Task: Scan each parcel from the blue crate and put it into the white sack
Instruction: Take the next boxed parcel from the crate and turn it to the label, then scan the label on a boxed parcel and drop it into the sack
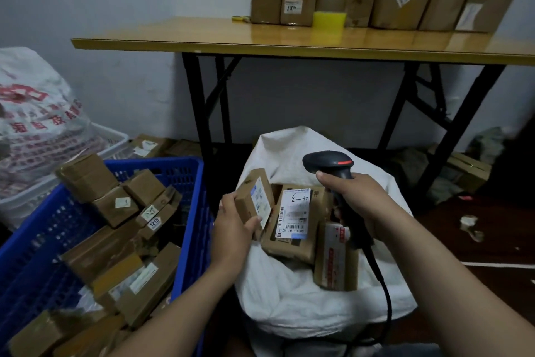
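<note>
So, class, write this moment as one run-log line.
left hand: holds small parcel over white sack | right hand: grips scanner | blue crate: holds more parcels
</note>
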